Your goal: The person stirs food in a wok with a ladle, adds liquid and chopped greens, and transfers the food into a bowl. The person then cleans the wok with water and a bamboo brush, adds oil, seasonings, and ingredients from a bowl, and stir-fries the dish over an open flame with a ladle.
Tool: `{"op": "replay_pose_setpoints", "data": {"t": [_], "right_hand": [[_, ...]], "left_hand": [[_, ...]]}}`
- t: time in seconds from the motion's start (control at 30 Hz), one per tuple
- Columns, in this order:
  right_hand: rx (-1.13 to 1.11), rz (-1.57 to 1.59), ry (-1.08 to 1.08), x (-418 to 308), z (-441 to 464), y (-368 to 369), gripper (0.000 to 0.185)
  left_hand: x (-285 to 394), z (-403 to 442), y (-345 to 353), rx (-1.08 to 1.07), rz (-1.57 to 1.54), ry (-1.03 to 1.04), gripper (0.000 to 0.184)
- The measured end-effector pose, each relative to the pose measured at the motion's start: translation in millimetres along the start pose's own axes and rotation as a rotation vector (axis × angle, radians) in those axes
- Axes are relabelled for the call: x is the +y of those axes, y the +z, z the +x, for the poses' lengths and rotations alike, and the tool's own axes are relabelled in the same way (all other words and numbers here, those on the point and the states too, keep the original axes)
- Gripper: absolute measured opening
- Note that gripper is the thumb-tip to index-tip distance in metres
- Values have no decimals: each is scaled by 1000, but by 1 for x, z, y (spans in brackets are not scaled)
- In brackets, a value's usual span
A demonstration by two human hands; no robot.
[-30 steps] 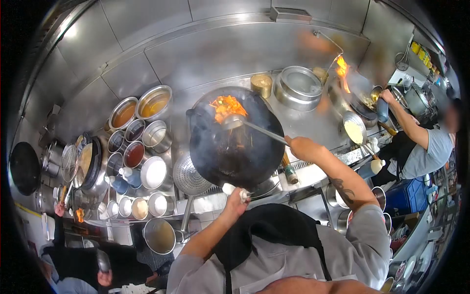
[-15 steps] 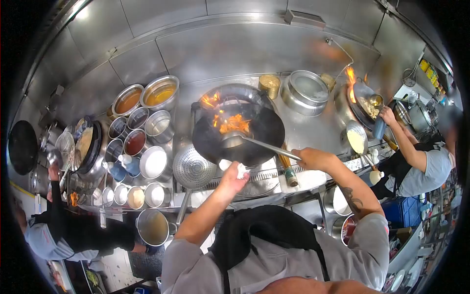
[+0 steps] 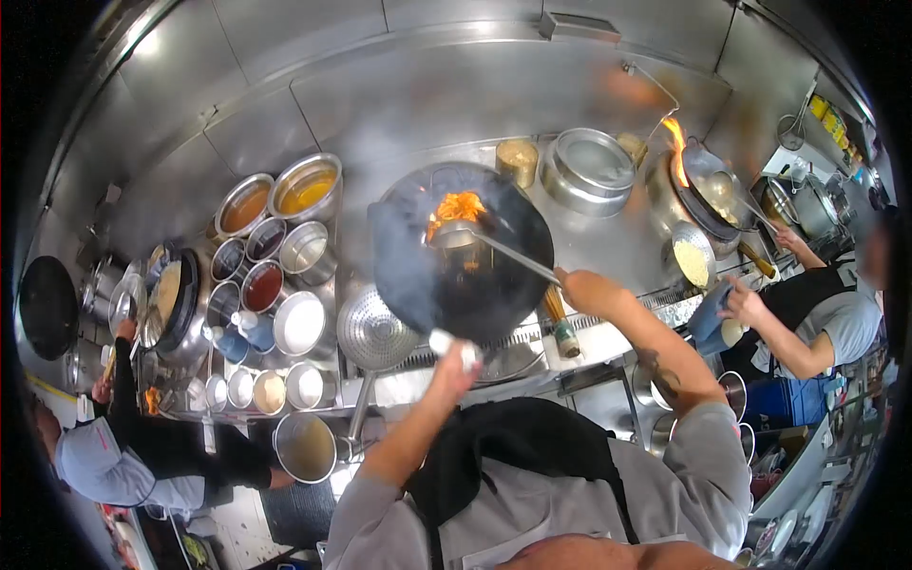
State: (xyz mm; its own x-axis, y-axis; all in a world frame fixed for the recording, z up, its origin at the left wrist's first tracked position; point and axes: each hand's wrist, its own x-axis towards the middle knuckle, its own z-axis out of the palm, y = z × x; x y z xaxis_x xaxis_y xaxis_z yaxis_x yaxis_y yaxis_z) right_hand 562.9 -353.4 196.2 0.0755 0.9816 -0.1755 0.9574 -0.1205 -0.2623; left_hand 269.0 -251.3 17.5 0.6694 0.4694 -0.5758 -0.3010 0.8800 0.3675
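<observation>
A black wok sits on the burner, with smoke over its left side and an orange food mix near its far side. My right hand grips the handle of a ladle, whose bowl lies against the near edge of the food. At the wok's near rim, my left hand is closed round a white cloth, slightly blurred; the wok's handle is hidden there. A perforated strainer rests just left of the wok.
Sauce pots and two steel bowls stand at left. A lidded pot is behind right. A co-worker's hand holds a bottle near a flaming wok; another person works at far left.
The flames seen in my wok half a second ago are gone, and smoke hangs there. The food has shifted together. The right co-worker's hand has moved down with the bottle.
</observation>
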Motion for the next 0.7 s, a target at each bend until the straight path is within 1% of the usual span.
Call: {"op": "replay_pose_setpoints", "data": {"t": [0.07,0.1,0.13,0.17,0.23,0.27,0.3,0.37,0.43,0.5,0.53,0.57,0.6,0.67,0.7], "right_hand": [[26,-64,2,-17,-16,-24,34],[66,-31,-23,-14,-21,-27,34],[40,-49,-13,-11,-23,-29,34],[5,-64,-5,-8,-25,-29,34],[-79,-97,10,-17,-34,-45,33],[-74,-94,12,-14,-34,-48,34],[-67,-93,13,-9,-37,-50,35],[-89,-100,24,-8,-45,-40,36],[-83,-149,46,-5,-40,-40,38],[-145,-85,41,-10,-44,-53,40],[-189,-49,35,-12,-46,-54,41],[-130,-80,-24,-9,-41,-47,41],[-156,-83,-19,-11,-43,-41,41],[-166,-112,-3,-14,-40,-43,41],[-107,-55,-18,-24,-52,-54,38]], "left_hand": [[-18,-30,8,132,76,-4,8],[-6,-47,32,-13,-2,-36,6],[-7,-10,5,-17,-17,94,5],[7,2,-1,-63,429,355,6],[37,10,26,-44,559,410,9],[50,-5,60,14,242,214,10],[58,-13,79,66,-73,17,11],[49,5,55,-107,278,290,10],[45,19,48,27,-115,70,8],[43,-18,83,62,-76,44,6],[42,-27,88,79,-85,42,6],[44,-25,82,27,-77,71,6],[50,-14,73,-38,-63,111,6],[46,2,51,-126,304,320,8],[48,-12,67,-34,103,142,8]]}}
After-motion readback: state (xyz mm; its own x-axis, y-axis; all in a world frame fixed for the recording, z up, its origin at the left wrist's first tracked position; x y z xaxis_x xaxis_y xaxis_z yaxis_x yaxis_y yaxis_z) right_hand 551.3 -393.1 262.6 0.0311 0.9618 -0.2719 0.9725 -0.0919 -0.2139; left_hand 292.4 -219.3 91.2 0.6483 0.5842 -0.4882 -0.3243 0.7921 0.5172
